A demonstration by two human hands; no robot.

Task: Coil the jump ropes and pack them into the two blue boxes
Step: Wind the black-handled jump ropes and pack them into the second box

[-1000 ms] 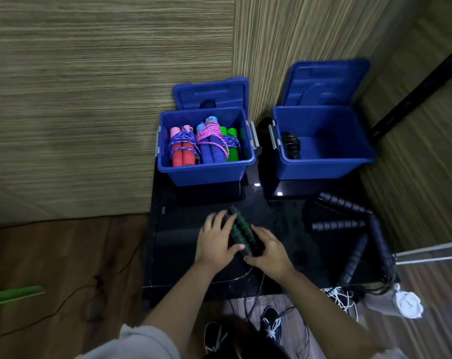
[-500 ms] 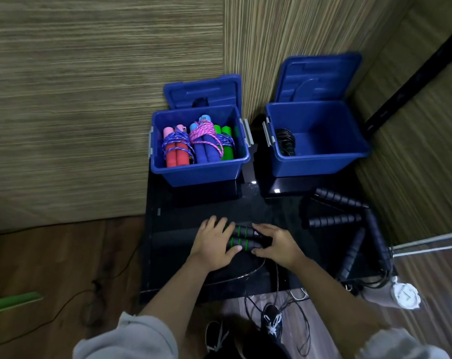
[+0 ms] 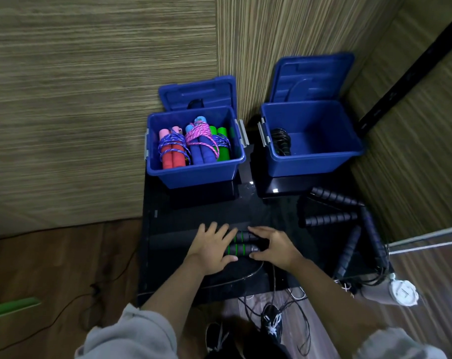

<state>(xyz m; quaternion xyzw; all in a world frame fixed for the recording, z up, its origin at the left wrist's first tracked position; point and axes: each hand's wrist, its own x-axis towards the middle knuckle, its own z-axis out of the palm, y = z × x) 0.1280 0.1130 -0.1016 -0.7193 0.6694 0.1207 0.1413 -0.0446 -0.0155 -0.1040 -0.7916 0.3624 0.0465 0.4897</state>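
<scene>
Two black handles with green rings [image 3: 241, 243] lie side by side on the black table [image 3: 173, 224]. My left hand [image 3: 211, 248] grips their left ends and my right hand [image 3: 274, 246] grips their right ends. Their thin black cord [image 3: 272, 278] hangs off the front edge. The left blue box [image 3: 193, 172] holds red, blue and green-handled coiled ropes [image 3: 193, 145]. The right blue box [image 3: 315, 161] holds one black coiled rope [image 3: 281, 141]. Several black-handled ropes [image 3: 349, 229] lie loose at the table's right.
Both box lids [image 3: 312, 76] stand open against the wooden wall. Loose cords and shoes [image 3: 271, 322] lie on the floor below the table front. A white round object [image 3: 403, 292] sits at the right corner. A cable [image 3: 64, 304] crosses the left floor.
The handle pair has turned from a diagonal to lying level across the table. Both hands now hold its ends and sit slightly further apart.
</scene>
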